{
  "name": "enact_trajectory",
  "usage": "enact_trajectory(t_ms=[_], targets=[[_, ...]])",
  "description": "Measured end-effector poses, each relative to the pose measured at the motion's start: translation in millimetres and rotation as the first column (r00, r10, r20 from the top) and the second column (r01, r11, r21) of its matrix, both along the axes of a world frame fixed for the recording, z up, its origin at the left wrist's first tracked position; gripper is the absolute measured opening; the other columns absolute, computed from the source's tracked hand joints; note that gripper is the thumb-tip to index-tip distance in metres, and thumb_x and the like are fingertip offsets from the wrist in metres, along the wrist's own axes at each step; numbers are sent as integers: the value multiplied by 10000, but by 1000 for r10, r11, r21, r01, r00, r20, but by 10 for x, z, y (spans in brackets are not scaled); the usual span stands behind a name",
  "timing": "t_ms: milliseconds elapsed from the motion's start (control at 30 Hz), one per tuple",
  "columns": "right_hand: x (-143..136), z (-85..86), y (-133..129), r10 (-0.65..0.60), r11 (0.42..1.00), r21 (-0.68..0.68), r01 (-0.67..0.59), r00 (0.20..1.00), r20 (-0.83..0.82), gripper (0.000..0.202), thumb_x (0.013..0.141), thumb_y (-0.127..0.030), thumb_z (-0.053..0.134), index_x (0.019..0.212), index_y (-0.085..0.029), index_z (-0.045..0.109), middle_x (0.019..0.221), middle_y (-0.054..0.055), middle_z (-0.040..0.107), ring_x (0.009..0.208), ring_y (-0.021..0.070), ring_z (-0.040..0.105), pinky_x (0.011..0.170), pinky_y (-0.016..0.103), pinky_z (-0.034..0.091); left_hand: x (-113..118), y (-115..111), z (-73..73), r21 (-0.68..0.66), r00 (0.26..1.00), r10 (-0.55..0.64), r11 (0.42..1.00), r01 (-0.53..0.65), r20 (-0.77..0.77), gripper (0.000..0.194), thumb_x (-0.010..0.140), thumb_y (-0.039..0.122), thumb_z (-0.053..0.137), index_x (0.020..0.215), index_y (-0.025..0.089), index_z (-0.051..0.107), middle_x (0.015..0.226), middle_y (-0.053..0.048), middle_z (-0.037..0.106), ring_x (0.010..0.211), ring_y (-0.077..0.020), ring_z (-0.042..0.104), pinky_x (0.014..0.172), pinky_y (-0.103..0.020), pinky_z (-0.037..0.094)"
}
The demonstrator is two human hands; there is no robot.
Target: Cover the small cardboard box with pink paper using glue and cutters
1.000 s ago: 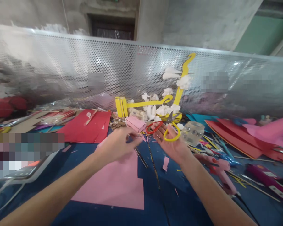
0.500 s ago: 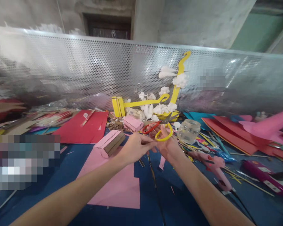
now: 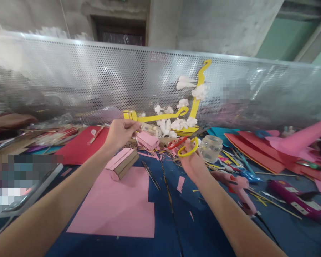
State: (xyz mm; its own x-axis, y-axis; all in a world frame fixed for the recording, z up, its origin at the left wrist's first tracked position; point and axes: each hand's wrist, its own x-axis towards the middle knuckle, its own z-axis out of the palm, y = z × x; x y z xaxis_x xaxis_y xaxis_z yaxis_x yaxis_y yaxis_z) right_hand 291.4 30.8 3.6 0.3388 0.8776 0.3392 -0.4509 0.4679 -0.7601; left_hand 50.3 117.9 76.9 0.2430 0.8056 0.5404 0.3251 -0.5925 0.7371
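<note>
- My right hand grips the scissors, blades pointing away.
- My left hand: fingertips close together; I can't tell if they pinch anything.
- The far box lies between, nearer left, its length slanting rightward toward me.

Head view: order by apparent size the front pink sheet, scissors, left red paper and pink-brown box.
Front pink sheet
Left red paper
Scissors and pink-brown box: too alike to rank
</note>
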Motion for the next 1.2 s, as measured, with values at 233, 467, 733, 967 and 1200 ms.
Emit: enact_trajectory(t_ms=[233,467,733,967,1200], targets=[[-61,163,-126,74,996,44,-75,997,21,339,768,-452,886,1009,-312,692,1045,7,789,1127,251,717,910,419,607,195,37,-248,45,925,-150,983,177,-348,243,802,104,627,917,195,819,966,-65,832,877,-219,764,838,-330,600],[-102,104,-149,41,999,11,-42,998,46,404,740,-542,900,1039,-326,738,1136,-20,785,1085,197,731,931,336,595,576,-116,-99,222,880,-78,954,203,-468,284,940,148,544,1041,187,806,1279,-113,728,1240,-294,644,1093,-441,490],[-127,125,-198,80,996,29,-82,994,76,413,769,-532,881,1103,-336,737,1144,-16,787,1104,203,734,935,346,588,699,-182,65,249,891,-126,935,253,-436,247,958,220,609,1094,205,814,1081,-83,791,957,-222,709,918,-364,546],[-161,67,-184,127,992,6,-128,990,65,397,778,-525,874,1093,-330,734,1133,-5,781,1097,230,726,906,373,601,790,-228,-37,253,917,-147,934,252,-371,183,927,250,675,1031,218,822,1056,-68,768,907,-213,686,818,-341,539],[-204,46,-211,145,989,-19,-144,986,77,376,783,-479,881,1092,-325,732,1141,1,777,1092,249,727,919,404,601,825,-248,-107,237,941,-108,953,190,-322,122,882,176,686,878,197,806,917,-48,742,805,-189,661,755,-313,516]])
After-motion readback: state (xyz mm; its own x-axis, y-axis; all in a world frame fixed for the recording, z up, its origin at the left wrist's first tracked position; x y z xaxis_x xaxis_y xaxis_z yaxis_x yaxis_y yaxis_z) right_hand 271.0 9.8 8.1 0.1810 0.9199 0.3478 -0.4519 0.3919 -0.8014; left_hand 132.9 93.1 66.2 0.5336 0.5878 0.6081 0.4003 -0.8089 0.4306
